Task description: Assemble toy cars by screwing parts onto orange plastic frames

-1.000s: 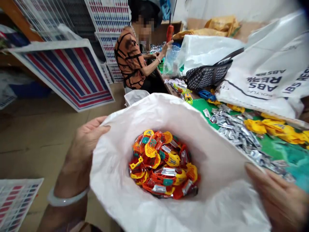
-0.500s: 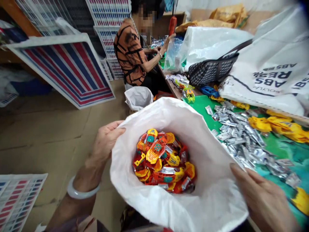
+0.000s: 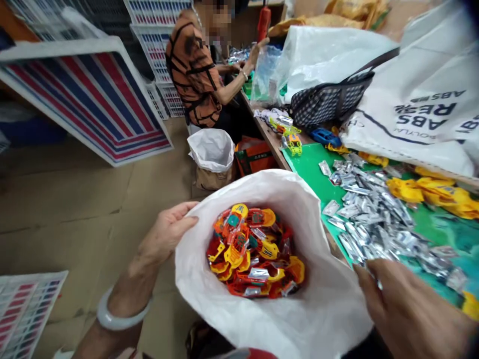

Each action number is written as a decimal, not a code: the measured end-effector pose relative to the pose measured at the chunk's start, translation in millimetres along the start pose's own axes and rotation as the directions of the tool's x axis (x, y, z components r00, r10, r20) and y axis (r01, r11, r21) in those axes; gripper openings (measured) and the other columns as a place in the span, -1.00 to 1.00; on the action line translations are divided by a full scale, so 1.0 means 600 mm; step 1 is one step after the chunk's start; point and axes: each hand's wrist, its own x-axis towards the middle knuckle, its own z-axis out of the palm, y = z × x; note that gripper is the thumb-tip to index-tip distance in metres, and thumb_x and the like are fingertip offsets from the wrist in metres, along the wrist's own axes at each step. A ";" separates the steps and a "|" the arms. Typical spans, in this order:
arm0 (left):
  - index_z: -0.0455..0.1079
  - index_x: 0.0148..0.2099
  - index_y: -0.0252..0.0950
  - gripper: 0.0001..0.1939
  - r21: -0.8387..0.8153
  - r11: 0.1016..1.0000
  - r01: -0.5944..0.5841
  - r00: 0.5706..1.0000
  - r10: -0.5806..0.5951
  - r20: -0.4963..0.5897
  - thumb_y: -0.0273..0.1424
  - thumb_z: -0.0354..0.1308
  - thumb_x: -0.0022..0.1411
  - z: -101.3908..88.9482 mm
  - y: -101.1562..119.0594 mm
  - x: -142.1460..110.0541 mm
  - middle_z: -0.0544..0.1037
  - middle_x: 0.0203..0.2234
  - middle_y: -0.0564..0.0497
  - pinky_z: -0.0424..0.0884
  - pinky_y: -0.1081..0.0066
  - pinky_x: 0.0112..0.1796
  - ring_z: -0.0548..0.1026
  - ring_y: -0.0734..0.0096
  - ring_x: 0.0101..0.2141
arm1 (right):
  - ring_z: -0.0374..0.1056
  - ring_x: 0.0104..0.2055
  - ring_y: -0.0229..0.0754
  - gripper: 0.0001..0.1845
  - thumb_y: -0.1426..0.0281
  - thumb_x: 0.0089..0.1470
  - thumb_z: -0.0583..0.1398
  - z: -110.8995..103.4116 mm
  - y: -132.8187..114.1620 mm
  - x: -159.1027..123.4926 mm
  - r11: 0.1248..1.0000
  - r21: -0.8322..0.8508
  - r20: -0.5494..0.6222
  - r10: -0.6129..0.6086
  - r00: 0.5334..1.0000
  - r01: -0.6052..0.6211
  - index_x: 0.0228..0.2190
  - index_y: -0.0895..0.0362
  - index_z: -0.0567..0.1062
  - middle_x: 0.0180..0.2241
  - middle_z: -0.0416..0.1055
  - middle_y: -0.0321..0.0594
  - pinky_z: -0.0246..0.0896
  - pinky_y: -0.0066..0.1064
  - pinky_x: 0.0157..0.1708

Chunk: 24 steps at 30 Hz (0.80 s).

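Note:
A large white woven sack stands with its mouth wide in front of me. Inside it lies a heap of orange and yellow plastic toy car parts, some with silver pieces. My left hand, below a white bangle, pinches the sack's left rim between thumb and fingers. On the opposite side, my right hand is closed at the right rim, its fingertips partly hidden. Beyond that hand, a pile of small silver pieces covers part of the green tabletop.
A co-worker sits at the table's far end. A smaller white-lined sack stands on the floor ahead. Striped crates are at left. Yellow parts, a checkered bag and a printed white sack lie on the table.
The sack's mouth has shifted slightly lower in view and its right side has drawn in, folding at the far rim. Both hands stay at the rim. More of the smaller sack shows.

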 end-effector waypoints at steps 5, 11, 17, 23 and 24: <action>0.48 0.01 -0.33 -0.51 -0.061 0.998 -0.027 0.997 0.031 0.077 -0.44 0.30 -0.05 0.015 0.000 -0.009 0.66 -0.41 0.02 0.50 0.46 -0.49 0.55 0.37 -0.51 | 0.41 -0.19 -0.02 -0.73 0.42 0.23 -0.03 0.017 -0.162 0.080 0.896 0.048 0.215 -0.442 0.871 0.442 -0.26 0.08 0.47 -0.23 0.46 -0.04 0.24 -0.29 -0.34; 0.52 -0.03 -0.37 -0.55 -0.063 0.995 -0.081 0.995 0.084 0.047 -0.43 0.32 -0.04 0.014 -0.007 -0.013 0.66 -0.43 0.01 0.47 0.51 -0.50 0.52 0.42 -0.52 | 0.35 -0.07 0.07 -0.68 0.38 0.05 0.22 0.228 -0.327 0.076 0.769 0.157 0.408 -0.622 0.668 0.620 -0.13 0.21 0.49 -0.12 0.45 0.08 0.35 -0.18 -0.24; 0.53 -0.04 -0.37 -0.57 -0.044 0.996 -0.081 0.997 0.081 0.001 -0.43 0.31 -0.03 0.009 -0.003 -0.013 0.65 -0.46 0.02 0.45 0.52 -0.54 0.50 0.43 -0.55 | 0.29 -0.05 0.11 -0.70 0.57 0.17 0.04 0.307 -0.293 0.044 0.749 0.112 0.376 -0.641 0.670 0.653 -0.11 0.26 0.47 -0.12 0.43 0.14 0.34 -0.07 -0.26; 0.53 -0.04 -0.34 -0.57 -0.074 0.995 -0.072 0.997 0.074 0.024 -0.41 0.33 -0.01 0.012 -0.015 -0.008 0.64 -0.45 0.03 0.44 0.51 -0.52 0.51 0.43 -0.54 | 0.35 -0.15 0.04 -0.72 0.63 0.18 0.02 0.288 -0.257 0.051 0.739 0.120 0.308 -0.663 0.683 0.663 -0.24 0.26 0.52 -0.22 0.48 0.09 0.33 -0.25 -0.35; 0.52 -0.03 -0.34 -0.57 -0.090 0.993 -0.073 0.997 0.076 0.026 -0.40 0.34 -0.02 0.012 -0.017 -0.008 0.65 -0.44 0.02 0.45 0.51 -0.51 0.51 0.42 -0.53 | 0.35 -0.15 0.03 -0.72 0.64 0.17 0.02 0.280 -0.251 0.054 0.746 0.120 0.287 -0.657 0.697 0.655 -0.25 0.25 0.52 -0.24 0.48 0.07 0.33 -0.26 -0.35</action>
